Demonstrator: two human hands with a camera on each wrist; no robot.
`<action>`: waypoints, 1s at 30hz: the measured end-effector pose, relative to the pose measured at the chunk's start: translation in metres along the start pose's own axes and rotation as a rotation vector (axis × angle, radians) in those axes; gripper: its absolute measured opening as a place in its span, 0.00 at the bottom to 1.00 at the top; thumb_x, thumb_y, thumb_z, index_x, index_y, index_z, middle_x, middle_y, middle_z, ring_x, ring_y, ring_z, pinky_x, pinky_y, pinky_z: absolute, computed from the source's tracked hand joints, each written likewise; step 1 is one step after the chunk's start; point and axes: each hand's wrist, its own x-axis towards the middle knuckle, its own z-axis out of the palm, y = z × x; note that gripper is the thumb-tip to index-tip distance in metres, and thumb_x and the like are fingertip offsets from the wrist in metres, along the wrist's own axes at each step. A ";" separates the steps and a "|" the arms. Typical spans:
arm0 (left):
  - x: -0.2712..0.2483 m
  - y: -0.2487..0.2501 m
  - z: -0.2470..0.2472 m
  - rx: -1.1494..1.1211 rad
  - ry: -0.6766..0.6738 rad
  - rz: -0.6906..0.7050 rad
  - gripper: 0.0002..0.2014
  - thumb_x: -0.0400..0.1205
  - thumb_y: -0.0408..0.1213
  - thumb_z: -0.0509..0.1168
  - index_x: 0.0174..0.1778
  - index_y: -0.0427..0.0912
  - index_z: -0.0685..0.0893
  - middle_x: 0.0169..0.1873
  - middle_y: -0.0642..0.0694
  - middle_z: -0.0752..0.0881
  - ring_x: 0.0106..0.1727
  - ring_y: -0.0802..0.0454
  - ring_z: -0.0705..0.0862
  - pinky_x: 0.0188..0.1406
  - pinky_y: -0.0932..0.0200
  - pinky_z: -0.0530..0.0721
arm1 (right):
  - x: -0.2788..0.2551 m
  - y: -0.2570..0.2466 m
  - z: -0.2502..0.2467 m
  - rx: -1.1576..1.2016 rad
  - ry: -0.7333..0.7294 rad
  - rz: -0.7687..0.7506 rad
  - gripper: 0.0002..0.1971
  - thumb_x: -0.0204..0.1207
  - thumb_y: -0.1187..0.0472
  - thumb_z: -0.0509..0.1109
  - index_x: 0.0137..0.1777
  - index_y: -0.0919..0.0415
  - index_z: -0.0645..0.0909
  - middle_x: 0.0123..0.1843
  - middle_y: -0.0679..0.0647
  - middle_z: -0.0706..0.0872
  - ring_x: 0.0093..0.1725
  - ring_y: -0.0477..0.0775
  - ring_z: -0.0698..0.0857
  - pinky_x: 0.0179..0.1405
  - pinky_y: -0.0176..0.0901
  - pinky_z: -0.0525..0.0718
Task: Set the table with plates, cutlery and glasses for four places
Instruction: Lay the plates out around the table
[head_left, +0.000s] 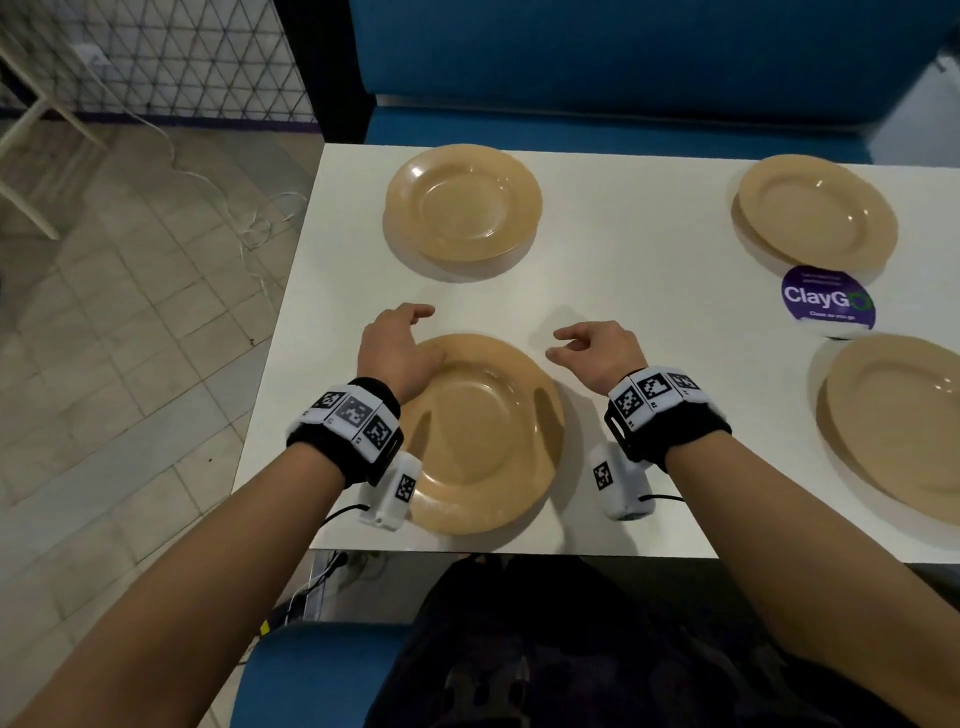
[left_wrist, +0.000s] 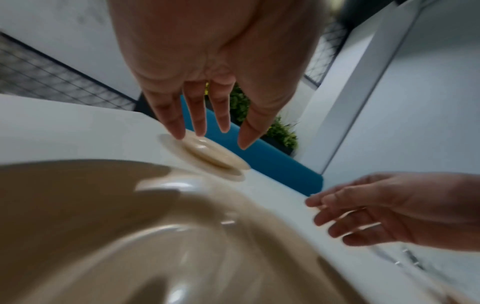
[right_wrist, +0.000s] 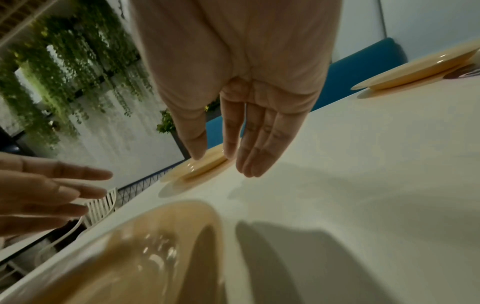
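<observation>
Several tan plates lie on the white table (head_left: 623, 291). The near-left plate (head_left: 483, 436) sits at the front edge, between my hands. My left hand (head_left: 397, 343) hovers over its far-left rim, fingers relaxed, holding nothing. My right hand (head_left: 592, 348) hangs just right of the plate, fingers loose and empty. The far-left plate (head_left: 462, 205), the far-right plate (head_left: 815, 213) and the near-right plate (head_left: 898, 426) lie flat. In the left wrist view my left hand (left_wrist: 207, 115) shows straight fingers above the near plate (left_wrist: 103, 236). In the right wrist view my right hand (right_wrist: 233, 148) is open above the table.
A round purple ClayGo sticker (head_left: 828, 304) lies between the two right plates. A blue bench (head_left: 623, 67) runs behind the table and a blue seat (head_left: 322, 670) is under me. Tiled floor (head_left: 130, 338) with a white cable lies left.
</observation>
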 end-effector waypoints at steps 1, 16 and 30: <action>0.002 0.014 0.006 -0.026 0.006 0.031 0.25 0.76 0.35 0.68 0.71 0.46 0.75 0.69 0.43 0.77 0.70 0.47 0.76 0.68 0.57 0.72 | 0.000 0.003 -0.009 0.013 0.014 -0.001 0.18 0.76 0.55 0.71 0.66 0.56 0.82 0.59 0.53 0.87 0.63 0.52 0.82 0.58 0.33 0.72; -0.028 0.257 0.259 -0.155 -0.359 0.156 0.27 0.79 0.37 0.66 0.75 0.47 0.68 0.69 0.45 0.77 0.66 0.47 0.78 0.63 0.58 0.75 | 0.040 0.221 -0.247 0.024 0.260 0.146 0.14 0.75 0.58 0.71 0.60 0.56 0.85 0.57 0.55 0.88 0.61 0.53 0.84 0.61 0.36 0.74; -0.059 0.309 0.344 -0.091 -0.338 -0.041 0.27 0.80 0.34 0.63 0.76 0.48 0.69 0.63 0.45 0.82 0.62 0.45 0.81 0.52 0.59 0.78 | 0.050 0.329 -0.305 -0.197 0.161 0.134 0.23 0.76 0.63 0.67 0.72 0.56 0.76 0.69 0.59 0.79 0.70 0.59 0.77 0.71 0.47 0.75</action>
